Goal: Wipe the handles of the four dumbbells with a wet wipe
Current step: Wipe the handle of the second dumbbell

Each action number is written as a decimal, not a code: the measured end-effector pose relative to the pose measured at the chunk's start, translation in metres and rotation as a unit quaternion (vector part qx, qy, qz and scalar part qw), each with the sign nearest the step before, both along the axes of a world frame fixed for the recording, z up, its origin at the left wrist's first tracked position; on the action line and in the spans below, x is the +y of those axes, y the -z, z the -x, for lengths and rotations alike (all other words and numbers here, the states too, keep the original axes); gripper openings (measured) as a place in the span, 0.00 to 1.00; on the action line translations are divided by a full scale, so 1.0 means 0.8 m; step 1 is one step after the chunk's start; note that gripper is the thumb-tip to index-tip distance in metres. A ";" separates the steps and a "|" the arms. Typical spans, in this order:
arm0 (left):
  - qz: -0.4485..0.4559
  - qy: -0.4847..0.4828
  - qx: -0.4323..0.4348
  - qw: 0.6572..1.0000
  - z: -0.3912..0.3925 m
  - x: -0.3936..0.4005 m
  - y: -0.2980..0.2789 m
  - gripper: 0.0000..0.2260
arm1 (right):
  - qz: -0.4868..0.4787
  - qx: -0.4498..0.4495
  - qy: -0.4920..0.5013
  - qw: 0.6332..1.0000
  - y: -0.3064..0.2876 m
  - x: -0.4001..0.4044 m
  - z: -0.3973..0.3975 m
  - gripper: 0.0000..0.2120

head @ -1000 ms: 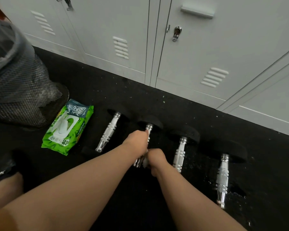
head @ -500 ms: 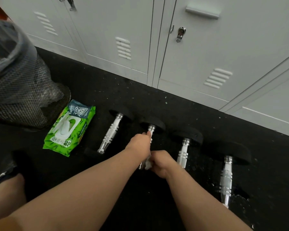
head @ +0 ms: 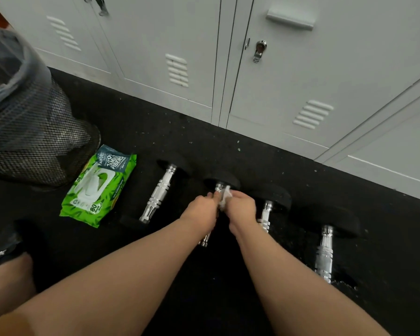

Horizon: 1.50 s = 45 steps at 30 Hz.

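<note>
Four dumbbells lie side by side on the black floor (head: pixel 228 151) in front of grey lockers (head: pixel 289 88), their chrome handles pointing toward the person. Both hands meet over the second dumbbell (head: pixel 222 181) from the left: the left hand (head: pixel 200 209) is curled around the middle of its handle, and the right hand (head: pixel 243 209) pinches a crumpled white wet wipe (head: pixel 226 196) against the handle's far end, just below the black head. The wipe shows between the two hands, above the right thumb. The leftmost dumbbell (head: pixel 159 192), the third dumbbell (head: pixel 266 214) and the rightmost dumbbell (head: pixel 325 251) lie untouched. A green wipes pack (head: pixel 98 187) rests beside a mesh bin (head: pixel 32 141) at the left
</note>
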<state>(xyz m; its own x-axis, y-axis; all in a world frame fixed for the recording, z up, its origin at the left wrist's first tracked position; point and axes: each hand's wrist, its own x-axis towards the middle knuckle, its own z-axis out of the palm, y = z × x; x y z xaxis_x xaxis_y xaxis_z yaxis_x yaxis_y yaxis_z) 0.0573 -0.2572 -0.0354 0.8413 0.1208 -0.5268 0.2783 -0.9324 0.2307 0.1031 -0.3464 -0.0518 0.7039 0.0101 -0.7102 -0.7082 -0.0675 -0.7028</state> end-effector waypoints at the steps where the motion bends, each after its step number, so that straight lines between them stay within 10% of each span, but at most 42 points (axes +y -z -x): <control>1: 0.007 -0.001 0.004 1.000 0.001 0.002 0.000 0.30 | 0.005 -0.013 -0.018 1.000 -0.002 0.005 0.004 0.06; 8: 0.022 -0.032 0.041 0.998 0.001 0.004 -0.002 0.33 | 0.046 -0.047 -0.198 0.978 -0.003 -0.018 0.065 0.08; 14: 0.020 -0.012 0.014 1.000 0.003 0.001 -0.002 0.33 | 0.084 -0.072 -0.082 0.991 -0.007 0.008 0.008 0.09; 21: 0.019 -0.025 0.034 0.999 0.002 0.005 -0.005 0.29 | 0.153 -0.131 -0.293 0.935 -0.006 -0.017 0.068 0.13; 29: 0.011 -0.035 -0.013 0.999 0.014 -0.008 0.000 0.31 | -0.058 0.114 0.086 0.988 -0.001 0.006 -0.003 0.14; 36: 0.008 -0.036 0.002 0.999 0.013 -0.007 -0.003 0.32 | -0.025 0.130 -0.051 0.990 -0.006 0.018 -0.023 0.14; 39: 0.019 -0.035 0.002 0.999 0.013 -0.003 -0.005 0.30 | 0.046 0.002 -0.156 0.987 -0.023 0.016 0.008 0.11; 41: 0.032 -0.042 0.007 0.999 0.013 -0.002 -0.009 0.27 | 0.112 -0.116 -0.254 0.954 -0.021 0.006 0.030 0.16; 45: 0.006 -0.042 -0.012 0.999 0.024 -0.002 -0.012 0.24 | 0.260 -0.299 -0.504 0.767 -0.006 -0.020 0.034 0.26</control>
<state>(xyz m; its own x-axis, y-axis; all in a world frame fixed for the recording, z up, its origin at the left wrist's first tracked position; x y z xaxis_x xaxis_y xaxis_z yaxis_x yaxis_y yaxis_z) 0.0379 -0.2591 -0.0259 0.8404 0.1860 -0.5090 0.3507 -0.9027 0.2492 0.0759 -0.3621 -0.0471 0.7265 0.5876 -0.3563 0.3263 -0.7513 -0.5737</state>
